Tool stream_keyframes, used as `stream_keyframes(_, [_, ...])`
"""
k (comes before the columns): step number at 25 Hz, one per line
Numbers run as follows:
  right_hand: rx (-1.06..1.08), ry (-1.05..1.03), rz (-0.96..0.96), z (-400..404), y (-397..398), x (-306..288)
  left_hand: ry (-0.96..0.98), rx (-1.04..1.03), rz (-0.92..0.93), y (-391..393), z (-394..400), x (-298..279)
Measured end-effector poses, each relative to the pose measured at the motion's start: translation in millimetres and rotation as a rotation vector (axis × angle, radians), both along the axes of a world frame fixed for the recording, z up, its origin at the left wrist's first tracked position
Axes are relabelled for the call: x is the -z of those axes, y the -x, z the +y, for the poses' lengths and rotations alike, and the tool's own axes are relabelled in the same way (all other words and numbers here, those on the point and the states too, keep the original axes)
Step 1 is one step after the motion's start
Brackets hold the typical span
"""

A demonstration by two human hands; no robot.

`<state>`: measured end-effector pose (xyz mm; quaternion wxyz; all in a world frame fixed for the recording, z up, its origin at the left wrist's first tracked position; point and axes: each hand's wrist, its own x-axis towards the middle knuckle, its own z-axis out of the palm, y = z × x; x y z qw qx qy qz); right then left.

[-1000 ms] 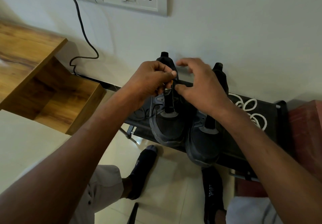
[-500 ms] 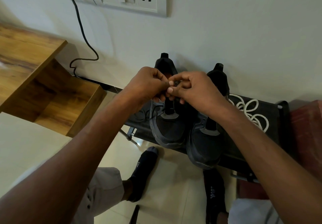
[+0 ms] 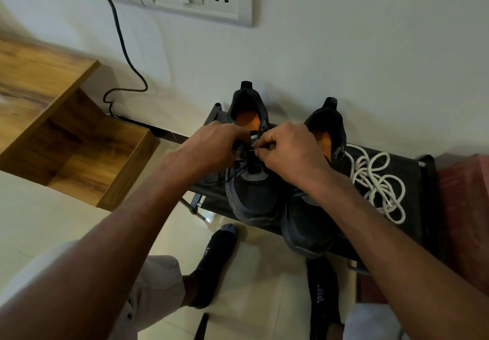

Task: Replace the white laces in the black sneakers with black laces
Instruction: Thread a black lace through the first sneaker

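Two black sneakers stand side by side on a low dark rack (image 3: pixel 412 170) against the wall, heels to the wall and toes toward the person; the left sneaker (image 3: pixel 254 197) is the one being worked, the right sneaker (image 3: pixel 309 223) sits touching it, unlaced as far as can be seen; the white laces (image 3: pixel 375 181) lie in a loose tangle on the rack just beside the right sneaker, already out of both shoes; both hands meet over the left sneaker's eyelet rows, near its tongue; the left hand (image 3: pixel 211 149) is curled, fingers closed on what seems to be the black lace (image 3: pixel 239 163), though the grip itself is hidden behind the knuckles; the right hand (image 3: pixel 288 149) pinches a thin lace tip (image 3: pixel 252 150) between thumb and forefinger, the tip pointing left, across the shoe toward the left hand; the shoe's long axis runs from wall to person, so the lace must travel crosswise to it, from the right row to the left; the right hand is nearer the tip, the left nearer the receiving eyelet; judging from this, threading is at the upper eyelets of the first shoe, with the second shoe not yet begun; the eyelet itself is too dark to make out.
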<state>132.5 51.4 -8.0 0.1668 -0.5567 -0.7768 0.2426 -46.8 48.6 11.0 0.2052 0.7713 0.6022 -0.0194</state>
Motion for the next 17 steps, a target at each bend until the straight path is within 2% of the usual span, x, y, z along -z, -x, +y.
stream_keyframes(5, [-0.008,-0.083,-0.163,-4.7,11.2,3.5,-0.006,-0.021,-0.032,1.4,1.0,-3.7])
stream_keyframes(13, [0.081,-0.036,-0.236,-3.1,18.4,10.4,-0.019,-0.007,-0.093,3.6,2.3,-2.1])
stream_keyframes(17, [0.153,0.120,-0.004,2.5,13.4,17.3,-0.027,-0.018,-0.083,4.8,2.8,-0.3])
